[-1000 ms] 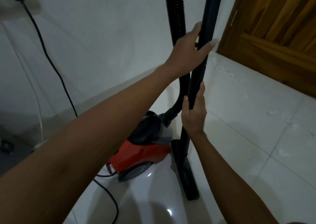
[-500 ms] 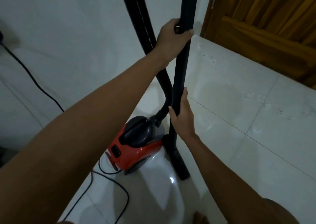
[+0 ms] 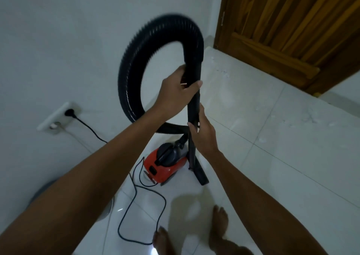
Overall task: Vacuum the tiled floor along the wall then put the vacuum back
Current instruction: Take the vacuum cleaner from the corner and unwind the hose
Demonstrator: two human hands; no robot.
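I held the wand [image 3: 194, 106] of the vacuum with both hands, and it stood almost upright in front of me. My left hand [image 3: 179, 93] was the upper one; its fingers and thumb were curled around the top of the wand, just under the place where the ribbed hose [image 3: 132, 67] joins it. My right hand [image 3: 204, 133] was lower on the same wand, touching it from the right side, with the fingers wrapped partly around it; how firmly it gripped I could not tell. The two hands were near each other, but they did not touch.

The long axis of the wand ran from top to bottom, leaning only a little. Its lower end pointed down to the floor head [image 3: 200, 173], which rested on the tiled floor [image 3: 272, 157] and pointed toward me, slightly to the right. So the working end lay below both hands, and my right hand was the nearer one to it.

The hose made a big loop to the left of my upper hand and came down to the red body [image 3: 165, 167] of the vacuum, which sat on the floor just beside the floor head, close to the wall [image 3: 58, 50]. The cord [image 3: 136, 200] ran from the body over the tiles near my bare feet [image 3: 220, 221], and a plug sat in the socket [image 3: 58, 118] on the wall.

I judged that the next move depended on keeping the wand upright near the body.
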